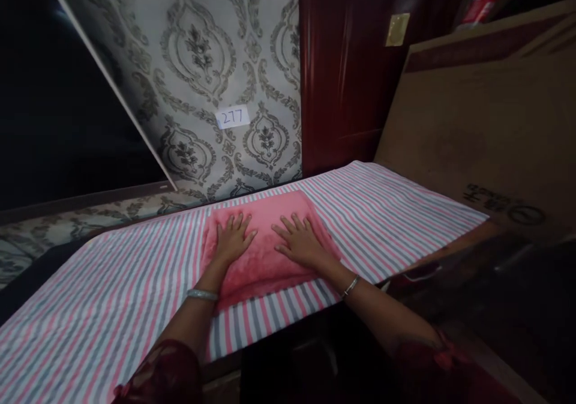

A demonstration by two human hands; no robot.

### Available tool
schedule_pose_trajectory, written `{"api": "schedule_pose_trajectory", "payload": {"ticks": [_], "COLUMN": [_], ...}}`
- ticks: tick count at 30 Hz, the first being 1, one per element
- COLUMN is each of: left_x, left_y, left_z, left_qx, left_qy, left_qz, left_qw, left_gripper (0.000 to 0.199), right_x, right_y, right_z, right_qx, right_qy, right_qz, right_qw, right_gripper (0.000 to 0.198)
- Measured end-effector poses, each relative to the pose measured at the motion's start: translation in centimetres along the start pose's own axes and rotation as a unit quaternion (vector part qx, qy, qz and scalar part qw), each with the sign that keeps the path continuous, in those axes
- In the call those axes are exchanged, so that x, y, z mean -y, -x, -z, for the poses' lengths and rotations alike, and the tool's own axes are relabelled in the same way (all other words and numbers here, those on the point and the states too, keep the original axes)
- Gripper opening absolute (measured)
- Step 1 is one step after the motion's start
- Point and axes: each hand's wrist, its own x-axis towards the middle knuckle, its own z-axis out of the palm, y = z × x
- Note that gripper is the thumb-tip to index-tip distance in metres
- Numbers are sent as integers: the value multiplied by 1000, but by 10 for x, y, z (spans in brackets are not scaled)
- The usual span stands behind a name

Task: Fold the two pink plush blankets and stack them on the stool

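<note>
A pink plush blanket (265, 272), folded into a flat, roughly square stack, lies on a striped cloth (378, 212) of pink, grey and white. My left hand (233, 240) rests flat on the left part of the blanket, fingers spread. On the right part, my right hand (299, 241) presses down flat in the same way, its fingers apart too. Neither hand grips the fabric. Layered edges of the blanket show along its right side and front. Both wrists wear a bangle.
Patterned wallpaper with a paper label (233, 116) reading 277 rises behind the table. A dark screen (67, 104) stands at the left. Large cardboard (477, 116) leans at the right, beside a dark red wooden panel (344, 74). The cloth hangs near the table's front edge.
</note>
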Motion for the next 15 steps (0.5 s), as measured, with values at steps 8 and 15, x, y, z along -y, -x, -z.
{"api": "schedule_pose_trajectory", "payload": {"ticks": [8,15], "left_x": [5,-6], "left_y": [32,86], "left_z": [36,-6], "left_qx": [-13,-42], "left_qy": [0,-46], "left_qz": [-56,-57], "left_qw": [998,996], "left_gripper": [66,64], "right_x": [-19,-57], "right_y": [22,67], "right_z": [28,-15], "right_qx": [2,-90], "right_qy": [-6,-99], "right_qz": [-68,-142], "right_qw": [998,981], "right_gripper": [66,60]}}
